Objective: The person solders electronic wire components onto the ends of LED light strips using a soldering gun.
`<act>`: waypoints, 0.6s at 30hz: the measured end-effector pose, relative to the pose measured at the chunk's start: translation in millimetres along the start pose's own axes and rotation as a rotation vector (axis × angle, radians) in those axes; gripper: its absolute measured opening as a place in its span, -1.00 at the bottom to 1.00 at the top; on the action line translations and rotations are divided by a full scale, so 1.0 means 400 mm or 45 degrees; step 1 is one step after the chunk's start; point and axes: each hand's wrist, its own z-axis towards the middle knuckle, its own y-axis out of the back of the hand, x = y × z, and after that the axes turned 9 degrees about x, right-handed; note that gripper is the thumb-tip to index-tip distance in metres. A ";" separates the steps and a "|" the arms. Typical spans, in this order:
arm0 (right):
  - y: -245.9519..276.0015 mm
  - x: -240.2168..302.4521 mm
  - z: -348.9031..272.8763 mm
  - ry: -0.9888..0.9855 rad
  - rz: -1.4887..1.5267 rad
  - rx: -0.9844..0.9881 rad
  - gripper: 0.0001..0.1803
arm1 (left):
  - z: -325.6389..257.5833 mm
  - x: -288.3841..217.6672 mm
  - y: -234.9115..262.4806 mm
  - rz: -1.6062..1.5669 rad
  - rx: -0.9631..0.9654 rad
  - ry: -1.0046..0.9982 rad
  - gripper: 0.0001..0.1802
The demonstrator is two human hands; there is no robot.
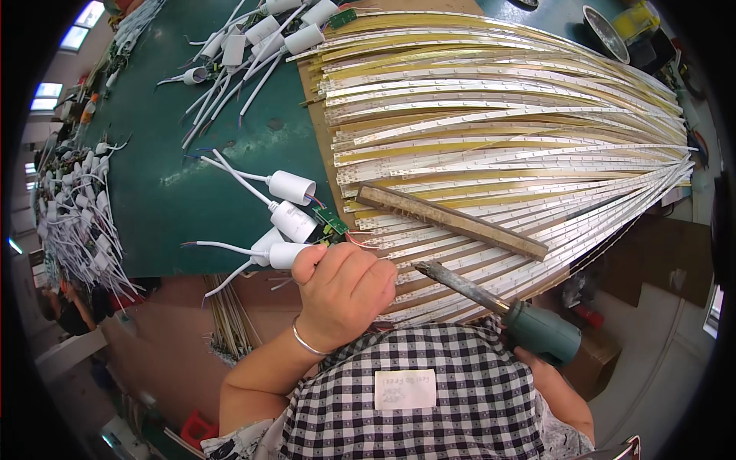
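Observation:
My left hand (341, 287), with a bracelet at the wrist, is closed at the near edge of the LED strips. Its fingers hide what they grip. Just beyond it sit a small green circuit board (330, 221) with thin red wires and several white plastic caps (291, 187) with white cables. A soldering iron (546, 331) with a green handle is in my right hand (529, 357), which is mostly hidden behind the handle. The iron's dark tip points left, over the strips and a little right of my left hand. Many thin LED strips (460, 115) lie fanned out, bunched together at the right.
A wooden bar (452, 220) lies diagonally across the strips. More capped cables (261, 34) lie at the far side of the green table (153, 215), with a heap of them (80, 207) at the left. A round metal dish (606, 34) stands far right.

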 end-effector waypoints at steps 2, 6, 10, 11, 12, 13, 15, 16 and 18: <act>0.000 0.008 0.005 -0.044 0.021 0.010 -0.52 | 0.004 -0.004 0.000 0.024 0.011 0.016 -0.86; -0.003 0.068 0.052 0.079 0.011 0.097 -0.58 | 0.009 -0.003 -0.004 0.016 0.028 0.024 -0.87; 0.004 0.116 0.093 0.512 -0.452 0.153 -0.66 | 0.012 -0.006 -0.001 0.026 0.041 0.038 -0.88; 0.000 0.119 0.095 0.514 -0.453 0.153 -0.66 | 0.014 -0.008 -0.001 0.027 0.039 0.039 -0.88; -0.004 0.122 0.097 0.465 -0.275 0.171 -0.67 | 0.015 -0.010 0.000 0.003 0.039 0.056 -0.85; -0.008 0.126 0.099 0.416 -0.096 0.187 -0.69 | 0.017 -0.013 0.001 -0.021 0.039 0.070 -0.83; -0.007 0.148 0.105 0.514 -0.247 0.154 -0.70 | 0.022 -0.017 0.001 -0.017 0.039 0.066 -0.83; -0.008 0.161 0.111 0.598 -0.405 0.128 -0.71 | 0.020 -0.013 -0.001 -0.023 0.044 0.071 -0.83; -0.008 0.177 0.121 0.626 -0.453 0.141 -0.71 | 0.020 -0.006 -0.004 -0.037 0.043 0.071 -0.83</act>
